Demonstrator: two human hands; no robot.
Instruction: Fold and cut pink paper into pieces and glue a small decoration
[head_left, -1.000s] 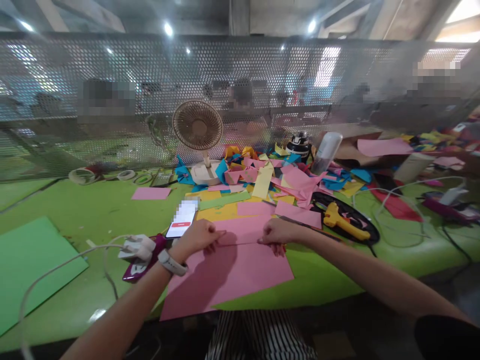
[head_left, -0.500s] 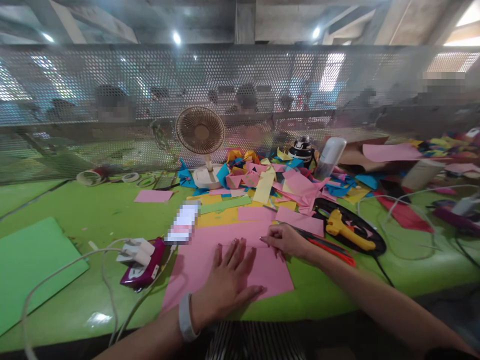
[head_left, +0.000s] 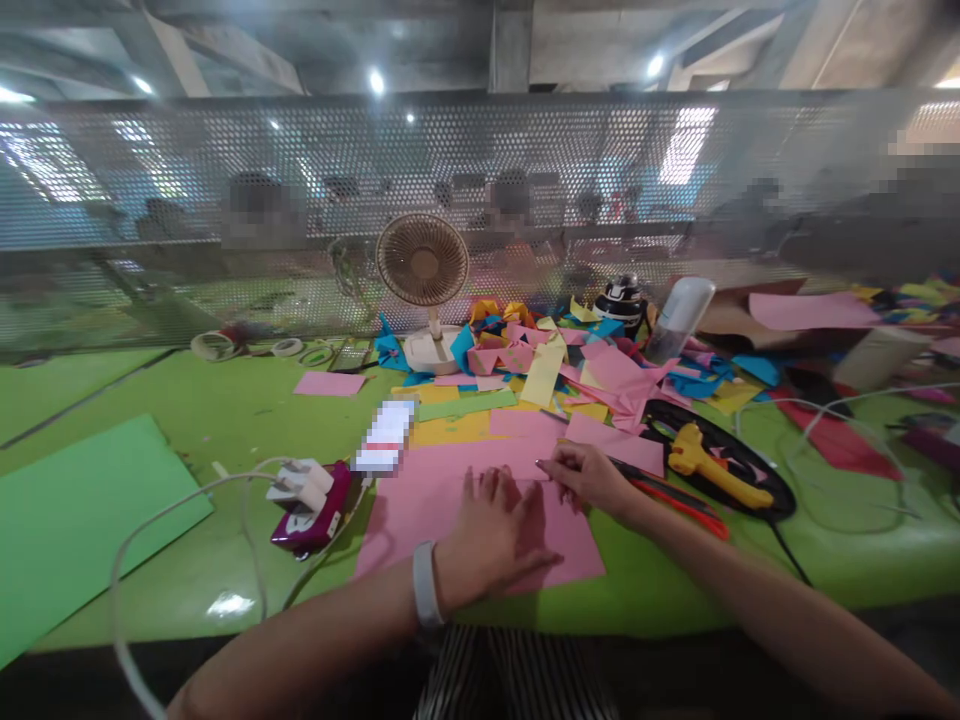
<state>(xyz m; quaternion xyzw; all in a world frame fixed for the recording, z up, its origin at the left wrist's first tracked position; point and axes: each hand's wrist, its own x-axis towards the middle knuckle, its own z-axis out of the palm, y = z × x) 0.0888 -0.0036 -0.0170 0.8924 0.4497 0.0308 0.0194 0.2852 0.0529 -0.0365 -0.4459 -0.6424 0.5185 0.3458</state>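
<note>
A large pink sheet of paper (head_left: 405, 515) lies on the green table in front of me. My left hand (head_left: 491, 535), with a pale band at the wrist, rests flat on it, fingers spread and thumb out to the right. Close by on the right, my right hand (head_left: 589, 480) is closed, its thumb and forefinger drawn together over a faint straight line across the sheet. Whatever may be between those fingertips is hidden. Beyond the sheet lie smaller pink pieces (head_left: 615, 445) and a strip of green paper (head_left: 465, 404).
A phone (head_left: 386, 437) and a purple power strip (head_left: 319, 515) with cables stand left, near a green sheet (head_left: 97, 530). Right are red-orange-handled scissors (head_left: 701, 514) and a yellow glue gun (head_left: 716, 470) on a black tray (head_left: 780, 490). Behind are a fan (head_left: 424, 260) and paper scraps (head_left: 544, 370).
The view has swung slightly left, so everything appears further right. My left hand has slid a little to the right over the pink sheet. My right hand stays at nearly the same spot.
</note>
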